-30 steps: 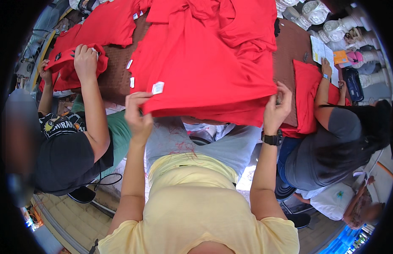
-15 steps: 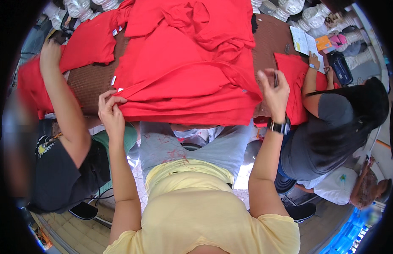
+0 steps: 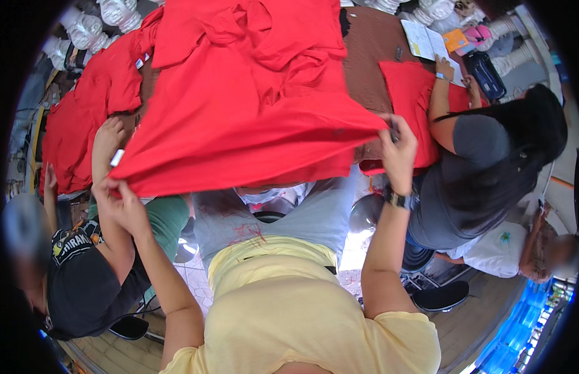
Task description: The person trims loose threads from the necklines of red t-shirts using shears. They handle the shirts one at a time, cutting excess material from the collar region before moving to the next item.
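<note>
A red shirt [image 3: 252,140] is stretched between my two hands, its near edge lifted off the table. My left hand [image 3: 124,209] pinches its near left corner, close to a small white label [image 3: 117,158]. At the right end of the cloth, my right hand [image 3: 399,153] grips the edge between thumb and fingers. Something small and dark, too hidden to name, shows within the right hand's fingers. Beyond the stretched part lie more red shirts [image 3: 302,31], heaped and wrinkled. A dark watch sits on my right wrist.
A brown table [image 3: 367,47] bears the cloth. The left person's hand [image 3: 109,140] is near my left hand, beside more red cloth [image 3: 96,118]. Another person [image 3: 488,156] at the right has a hand on an open notebook [image 3: 426,40]. Red thread bits [image 3: 246,234] lie on my lap.
My right hand has taken hold of the shirt's right edge. My left hand has moved left and nearer with the corner, pulling the cloth taut. The left person's arm has come down.
</note>
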Tool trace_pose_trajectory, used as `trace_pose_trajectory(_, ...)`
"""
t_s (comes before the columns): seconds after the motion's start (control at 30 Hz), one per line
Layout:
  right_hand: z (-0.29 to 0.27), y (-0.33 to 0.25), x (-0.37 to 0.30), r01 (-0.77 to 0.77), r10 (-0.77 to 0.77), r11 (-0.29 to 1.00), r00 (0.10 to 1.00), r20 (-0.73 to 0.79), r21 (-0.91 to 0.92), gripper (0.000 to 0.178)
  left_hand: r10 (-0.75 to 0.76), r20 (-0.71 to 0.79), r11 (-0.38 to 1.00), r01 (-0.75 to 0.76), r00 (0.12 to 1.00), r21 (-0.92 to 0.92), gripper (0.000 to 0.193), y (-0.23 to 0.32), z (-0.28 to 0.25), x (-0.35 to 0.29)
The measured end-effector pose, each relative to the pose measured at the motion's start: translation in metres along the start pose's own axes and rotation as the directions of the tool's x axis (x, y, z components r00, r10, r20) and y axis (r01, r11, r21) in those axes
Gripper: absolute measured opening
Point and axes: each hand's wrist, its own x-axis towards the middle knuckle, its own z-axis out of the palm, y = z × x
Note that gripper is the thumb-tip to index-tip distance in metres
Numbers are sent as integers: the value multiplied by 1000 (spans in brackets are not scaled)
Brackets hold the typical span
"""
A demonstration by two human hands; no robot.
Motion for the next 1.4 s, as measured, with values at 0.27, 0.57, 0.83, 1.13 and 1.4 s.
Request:
trace_pose_trajectory(0.27,-57,-34,-37,-315,277,948,761,586,-40,35,-317,249,838,393,915,-377,31,2,-67,-24)
trace_pose_trajectory(0.57,130,-79,45,228,-234,970,796,558,82,21,-505,345,863,454,791,222,50,17,-5,-48)
trace_pose_trajectory(0.83,134,-41,18,222,-115,757,971,209,-614,39,-537,467,841,405,702,358,42,13,-8,-45)
trace_pose_trajectory(1.13,13,1,-24,-125,191,966,936,297,-226,16,-150,614,962,258,775,-92,16,47,-41,13)
trace_pose_trajectory(1.4,-15,-73,30,-430,321,729,902,288,533,28,237,685,546,489,689,-680,34,19,-30,66)
